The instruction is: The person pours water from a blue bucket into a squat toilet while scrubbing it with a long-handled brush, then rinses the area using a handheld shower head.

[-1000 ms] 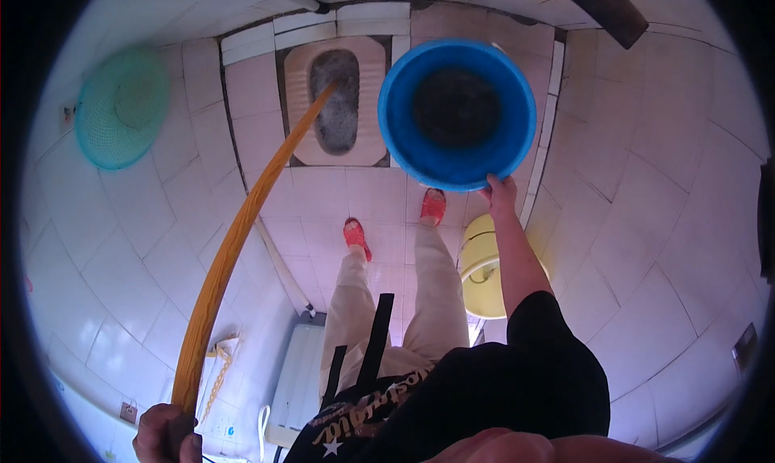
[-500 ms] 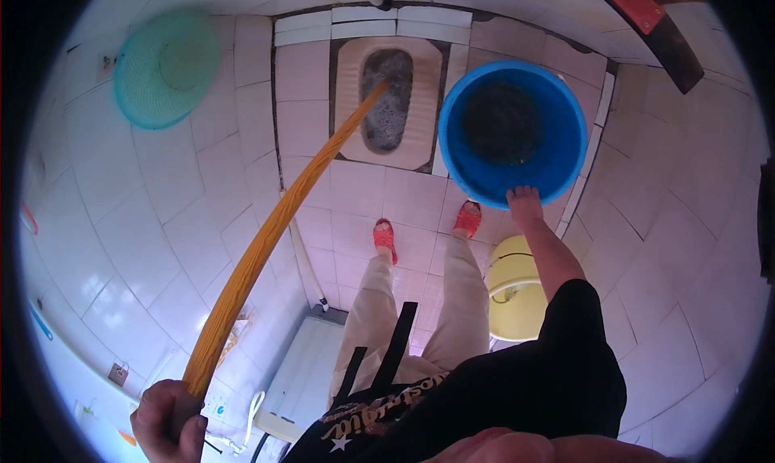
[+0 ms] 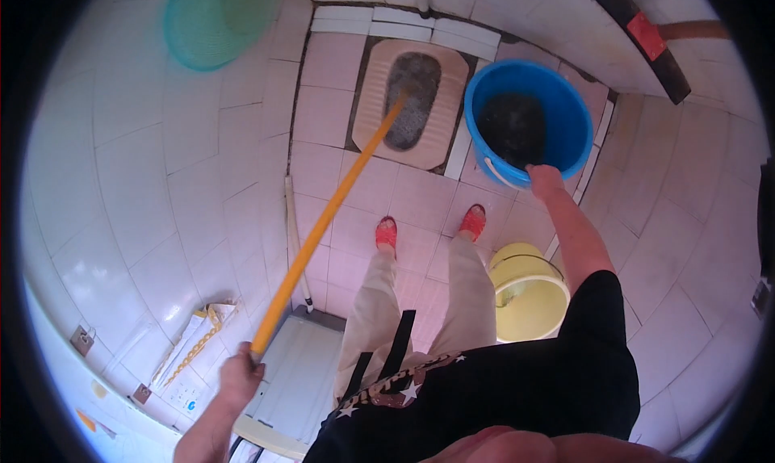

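- Far left, top: green mesh basket (image 3: 216, 25) against the tiled wall (image 3: 133, 172), cut by the upper border; contents not discernible.
- Left hand (image 3: 240, 376): clamped around the near end of the yellow pole (image 3: 323, 225).
- Pole, oblique: far end within the basin of the squat toilet (image 3: 374, 108). Step in hand, as judged: working the pole in the basin while the bucket is held alongside.
- Squat toilet, set in the pink tiled floor (image 3: 351, 238): basin contains greyish, foamy-looking water (image 3: 414, 120).
- Blue bucket (image 3: 573, 124), just right of the toilet: dark liquid (image 3: 514, 128) inside; pale handle (image 3: 499, 172) at the near side. Exact tilt cannot be told.
- Yellow bucket (image 3: 529, 261), nearer the viewer, beside the right leg (image 3: 472, 301): a small greenish patch within, too indistinct to identify.
- Right hand (image 3: 547, 180): clamped on the blue bucket's near rim. The next move appears to call for a firm hold here, lest the liquid slop over.
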The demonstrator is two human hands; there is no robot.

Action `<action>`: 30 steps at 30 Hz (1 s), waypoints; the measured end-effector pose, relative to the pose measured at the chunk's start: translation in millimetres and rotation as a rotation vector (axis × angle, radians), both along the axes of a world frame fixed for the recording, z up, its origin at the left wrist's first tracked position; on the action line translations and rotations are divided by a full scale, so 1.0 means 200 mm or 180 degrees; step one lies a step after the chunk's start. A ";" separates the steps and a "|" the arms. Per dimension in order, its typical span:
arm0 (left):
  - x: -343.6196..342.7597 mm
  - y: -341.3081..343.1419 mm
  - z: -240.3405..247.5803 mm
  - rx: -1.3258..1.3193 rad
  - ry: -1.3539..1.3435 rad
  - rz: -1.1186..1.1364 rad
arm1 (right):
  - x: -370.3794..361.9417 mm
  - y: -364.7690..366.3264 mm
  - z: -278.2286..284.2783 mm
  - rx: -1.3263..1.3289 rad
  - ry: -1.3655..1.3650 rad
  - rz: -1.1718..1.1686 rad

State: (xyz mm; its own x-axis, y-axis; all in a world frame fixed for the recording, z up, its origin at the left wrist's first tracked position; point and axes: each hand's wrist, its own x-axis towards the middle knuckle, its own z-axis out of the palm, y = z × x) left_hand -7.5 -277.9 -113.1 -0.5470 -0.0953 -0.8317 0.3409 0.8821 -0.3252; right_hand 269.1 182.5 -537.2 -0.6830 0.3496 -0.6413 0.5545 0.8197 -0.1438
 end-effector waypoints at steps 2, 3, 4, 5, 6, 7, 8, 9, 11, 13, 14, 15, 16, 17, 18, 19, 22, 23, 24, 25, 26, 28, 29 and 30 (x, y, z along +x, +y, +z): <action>0.12 -0.30 -0.07 0.0097 -0.0207 0.0645 | -0.04 0.01 0.08 -0.0141 -0.0183 0.0230; 0.20 -0.39 -0.06 0.0144 -0.0326 0.1394 | -0.06 -0.02 0.14 -0.0113 -0.0186 0.0253; 0.27 -0.54 0.00 0.0272 -0.0408 0.1641 | -0.08 -0.04 0.22 -0.0109 -0.0248 0.0297; 0.35 -0.68 0.05 0.0411 -0.0504 0.1888 | -0.08 -0.06 0.28 -0.0091 -0.0322 0.0341; 0.42 -0.77 0.13 0.0267 -0.0467 0.1886 | -0.07 -0.07 0.31 -0.0065 -0.0348 0.0373; 0.49 -0.85 0.20 0.0121 -0.0414 0.1871 | -0.05 -0.06 0.33 -0.0062 -0.0501 0.0368; 0.58 -0.96 0.28 0.0296 -0.0278 0.1364 | -0.07 -0.07 0.33 -0.0079 -0.0622 0.0370; 0.62 -1.05 0.31 0.0483 -0.0176 0.0809 | -0.06 -0.09 0.35 -0.0059 -0.0629 0.0348; 0.70 -0.97 0.42 -0.0151 -0.0399 0.1153 | -0.07 -0.15 0.38 -0.0079 -0.0776 0.0360; 0.77 -1.04 0.47 0.0240 -0.0325 0.1414 | -0.05 -0.20 0.37 -0.0134 -0.0794 0.0410; 0.79 -1.06 0.45 0.0485 -0.0249 0.1469 | -0.03 -0.23 0.36 -0.0175 -0.0829 0.0525; 0.80 -1.09 0.41 0.0731 -0.0177 0.1517 | -0.01 -0.26 0.34 -0.0214 -0.0869 0.0634; 0.77 -1.06 0.33 0.0519 -0.0180 0.1371 | 0.02 -0.28 0.33 -0.0169 -0.0894 0.0706; 0.71 -1.00 0.24 0.0294 -0.0188 0.1231 | 0.07 -0.31 0.34 -0.0163 -0.0911 0.0745; 0.68 -0.96 0.18 0.0490 -0.0208 0.1233 | 0.11 -0.31 0.34 -0.0167 -0.0879 0.0707; 0.65 -0.92 0.10 0.0590 -0.0136 0.1130 | 0.14 -0.32 0.34 -0.0167 -0.0853 0.0653; 0.62 -0.91 -0.11 0.0808 -0.0134 0.0913 | 0.18 -0.32 0.45 -0.0078 -0.0942 0.0652; 0.59 -0.87 -0.15 0.0887 -0.0118 0.0855 | 0.18 -0.31 0.48 -0.0039 -0.0980 0.0623; 0.56 -0.83 -0.21 0.0899 -0.0128 0.0869 | 0.18 -0.31 0.49 -0.0024 -0.0991 0.0634; 0.54 -0.79 -0.25 0.0921 -0.0112 0.0829 | 0.21 -0.31 0.52 -0.0022 -0.0752 0.0611; 0.51 -0.75 -0.29 0.0933 -0.0071 0.0794 | 0.21 -0.31 0.53 -0.0031 -0.0488 0.0598; 0.46 -0.64 -0.36 0.1133 0.0110 0.0761 | 0.20 -0.33 0.55 0.0016 -0.0421 0.0703; 0.44 -0.61 -0.38 0.1316 0.0284 0.0724 | 0.20 -0.34 0.57 0.0048 -0.0361 0.0804; 0.40 -0.61 -0.41 0.1286 0.0394 0.0533 | 0.20 -0.35 0.58 0.0046 -0.0362 0.0831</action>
State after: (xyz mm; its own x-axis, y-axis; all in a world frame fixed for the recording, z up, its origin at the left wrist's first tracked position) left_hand 72.9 -400.5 -194.6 -0.6494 0.1279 -0.7496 0.1628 0.9863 0.0272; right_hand 308.6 111.9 -420.7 -0.6751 0.1809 -0.7152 0.3363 0.9383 -0.0802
